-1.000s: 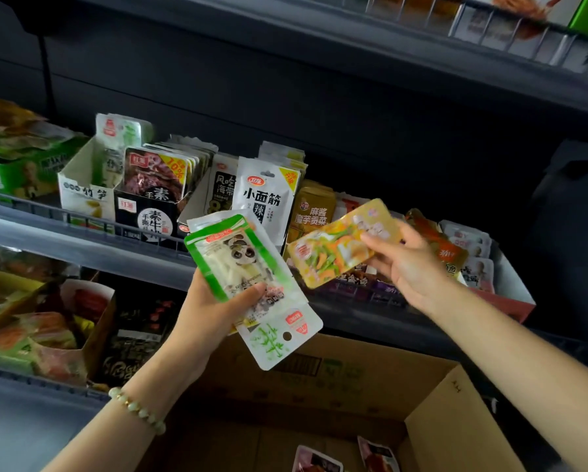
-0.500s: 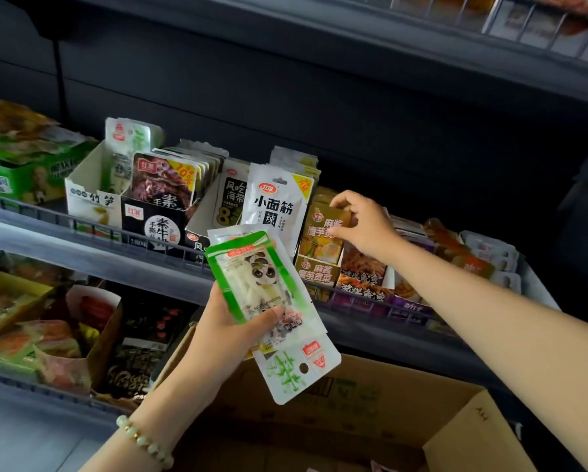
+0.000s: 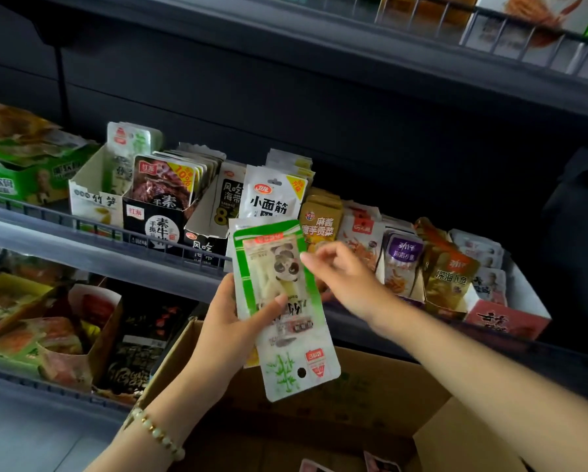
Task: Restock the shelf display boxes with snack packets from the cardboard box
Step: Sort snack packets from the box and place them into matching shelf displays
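My left hand [image 3: 227, 332] grips a small stack of snack packets; the front one is a green-edged panda packet [image 3: 272, 267], and a white bamboo-print packet [image 3: 299, 369] sticks out below it. My right hand [image 3: 345, 277] holds nothing, its fingers loosely bent, with the fingertips at the right edge of the panda packet. Behind both hands, display boxes stand in a row on the middle shelf, among them a white bamboo-shoot box [image 3: 93, 199] at the left and a yellow box [image 3: 319, 219] of sesame-sauce packets. The open cardboard box [image 3: 371, 396] sits below my arms.
A wire rail [image 3: 115, 229] fronts the middle shelf. A lower shelf at the left holds more boxes [image 3: 81, 338] of snacks. An upper shelf [image 3: 353, 39] overhangs the display. A red-fronted box [image 3: 503, 321] with white packets stands at the far right. Two packets lie in the cardboard box.
My right hand put the yellow packet into the yellow display box, let it go, and has come back empty to the stack in my left hand. The left hand rose slightly.
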Tool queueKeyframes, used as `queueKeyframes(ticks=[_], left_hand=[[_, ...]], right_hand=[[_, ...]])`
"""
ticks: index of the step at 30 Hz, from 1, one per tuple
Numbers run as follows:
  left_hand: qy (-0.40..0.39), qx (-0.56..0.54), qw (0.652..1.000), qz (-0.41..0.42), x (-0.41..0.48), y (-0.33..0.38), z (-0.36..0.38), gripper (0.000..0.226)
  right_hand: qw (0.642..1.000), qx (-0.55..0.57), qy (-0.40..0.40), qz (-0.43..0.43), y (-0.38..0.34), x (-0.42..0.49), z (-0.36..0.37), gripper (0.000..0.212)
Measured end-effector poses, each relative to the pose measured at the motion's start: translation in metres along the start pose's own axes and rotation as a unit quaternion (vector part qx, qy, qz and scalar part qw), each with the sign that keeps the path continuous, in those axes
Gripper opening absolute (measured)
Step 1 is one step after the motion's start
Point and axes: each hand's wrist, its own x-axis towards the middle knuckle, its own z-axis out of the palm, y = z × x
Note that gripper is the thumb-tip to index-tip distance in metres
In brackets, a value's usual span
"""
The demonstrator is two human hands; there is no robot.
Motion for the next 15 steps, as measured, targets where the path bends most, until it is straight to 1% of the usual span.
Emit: queueKeyframes(ticks=[2, 3, 4, 6, 7, 9, 10, 13, 15], left_hand=[[0.012, 0.016, 0.999, 0.030, -0.002, 0.003, 0.002, 0.042], [0.015, 0.032, 0.998, 0.043, -0.004, 0.005, 0.002, 0.045], [0.018, 0.049, 0.997, 0.052, -0.005, 0.007, 0.002, 0.047], [0.016, 0.067, 0.996, 0.056, -0.008, 0.011, 0.001, 0.045], [0.009, 0.060, 0.997, 0.050, -0.010, 0.013, 0.000, 0.042], [-0.007, 0.023, 1.000, 0.019, -0.014, 0.019, -0.002, 0.035], [-0.009, 0.010, 1.000, 0.002, -0.016, 0.023, -0.005, 0.034], [0.008, 0.011, 1.000, -0.018, -0.016, 0.036, -0.024, 0.030], [0.010, 0.021, 0.999, -0.022, -0.014, 0.043, -0.042, 0.030]], right_hand=[[0.994, 0.075, -0.046, 0.070, 0.004, -0.020, 0.006, 0.051], [0.989, 0.114, -0.057, 0.081, 0.006, -0.026, 0.007, 0.055], [0.983, 0.151, -0.062, 0.080, 0.007, -0.031, 0.008, 0.053], [0.975, 0.202, -0.057, 0.071, 0.007, -0.037, 0.009, 0.038], [0.974, 0.212, -0.050, 0.065, 0.006, -0.038, 0.010, 0.030], [0.978, 0.201, -0.039, 0.049, 0.003, -0.039, 0.012, 0.016], [0.982, 0.181, -0.034, 0.037, 0.000, -0.038, 0.013, 0.014], [0.996, 0.082, -0.032, -0.015, -0.010, -0.031, 0.017, 0.020], [0.996, 0.001, -0.062, -0.061, -0.021, -0.024, 0.023, 0.021]])
